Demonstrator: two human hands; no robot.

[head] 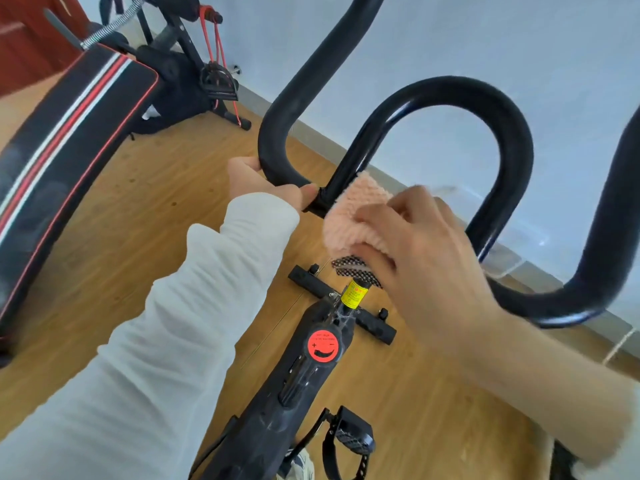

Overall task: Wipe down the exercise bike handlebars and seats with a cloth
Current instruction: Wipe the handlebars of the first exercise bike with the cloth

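Wooden floor (138, 188) runs to a pale wall (485, 36), with a striped padded bench (69, 133) at the far left. Black handlebars (450, 88) fill the near middle, their 2 outer ends cut off by the frame. The left hand (266, 181) grips the left bend, its fingers wrapped behind the bar and mostly hidden. The right hand (426, 244) holds a peach cloth (349, 220) against the centre junction, fingers curled together over it, hiding the stem top.
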